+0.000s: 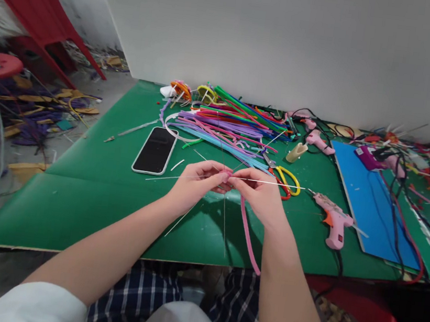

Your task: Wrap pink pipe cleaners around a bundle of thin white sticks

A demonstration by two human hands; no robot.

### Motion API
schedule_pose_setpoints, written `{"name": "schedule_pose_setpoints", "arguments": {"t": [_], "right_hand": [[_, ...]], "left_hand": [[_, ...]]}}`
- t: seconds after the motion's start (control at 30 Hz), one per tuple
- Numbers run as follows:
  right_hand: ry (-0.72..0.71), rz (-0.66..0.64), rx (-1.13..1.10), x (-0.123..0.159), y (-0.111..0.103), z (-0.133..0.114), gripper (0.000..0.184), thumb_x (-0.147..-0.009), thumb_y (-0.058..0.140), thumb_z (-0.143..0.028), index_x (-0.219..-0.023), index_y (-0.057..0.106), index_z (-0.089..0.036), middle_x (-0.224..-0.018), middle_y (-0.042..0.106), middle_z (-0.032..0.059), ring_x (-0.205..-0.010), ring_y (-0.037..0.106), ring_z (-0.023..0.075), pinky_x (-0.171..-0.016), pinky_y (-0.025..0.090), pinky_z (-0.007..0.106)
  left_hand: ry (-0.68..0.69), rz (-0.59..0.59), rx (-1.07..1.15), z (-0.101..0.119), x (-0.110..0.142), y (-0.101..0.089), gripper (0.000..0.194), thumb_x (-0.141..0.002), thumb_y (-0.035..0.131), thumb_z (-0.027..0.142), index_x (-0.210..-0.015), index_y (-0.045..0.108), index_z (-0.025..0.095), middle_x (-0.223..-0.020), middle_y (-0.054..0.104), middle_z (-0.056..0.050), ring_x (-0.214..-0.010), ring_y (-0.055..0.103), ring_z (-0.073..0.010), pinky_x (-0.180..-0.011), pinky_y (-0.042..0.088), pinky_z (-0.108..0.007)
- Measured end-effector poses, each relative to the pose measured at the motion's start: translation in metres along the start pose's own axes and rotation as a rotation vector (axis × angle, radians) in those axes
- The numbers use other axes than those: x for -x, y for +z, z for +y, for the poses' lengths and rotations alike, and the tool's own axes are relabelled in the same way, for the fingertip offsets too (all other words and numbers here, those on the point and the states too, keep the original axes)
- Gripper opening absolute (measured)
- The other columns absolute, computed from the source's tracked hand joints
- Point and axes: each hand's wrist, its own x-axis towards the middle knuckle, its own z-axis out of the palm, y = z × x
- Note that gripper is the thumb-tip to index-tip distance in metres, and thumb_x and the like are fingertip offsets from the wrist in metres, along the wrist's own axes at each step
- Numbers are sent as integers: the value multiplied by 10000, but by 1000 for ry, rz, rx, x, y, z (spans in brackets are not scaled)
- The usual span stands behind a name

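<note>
My left hand [199, 181] pinches the middle of a bundle of thin, pale sticks [165, 178] that fan out in several directions like spokes. Where they cross, a small pink winding shows between my fingertips. My right hand [257, 190] is closed on a pink pipe cleaner [248, 228] at that same centre, its fingertips meeting those of the left. The pipe cleaner's long free end hangs down towards the table's front edge. Both hands are held above the green tabletop [105, 210]. My fingers hide part of the crossing.
Behind my hands lies a pile of coloured pipe cleaners [228, 123]. A phone [155, 150] is at left. Scissors [286, 178], a pink glue gun [334, 219], a blue board [376, 203] and a beige holder [297, 152] are at right, with cables and more glue guns. A white panel [278, 42] stands behind.
</note>
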Motion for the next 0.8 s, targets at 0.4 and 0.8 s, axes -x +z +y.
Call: {"name": "schedule_pose_setpoints", "arguments": {"t": [0.4,0.8], "right_hand": [[-14,23,60,0,1,3,166,-683,655,-328,-752,644,-178,-729,662,16,-654,613,137,-618,497,274],[-8,19,22,0,1,5,155,-677,662,-319,-748,640,-183,-721,660,7,-649,613,132,-609,496,265]], "left_hand": [[-16,21,-1,-1,0,1,236,-679,675,324,-845,670,157,-788,683,-32,-642,627,-133,-635,522,-250],[-29,-6,-33,-1,-1,0,243,-692,663,333,-864,674,161,-835,687,-41,-673,635,-143,-650,528,-259]]}}
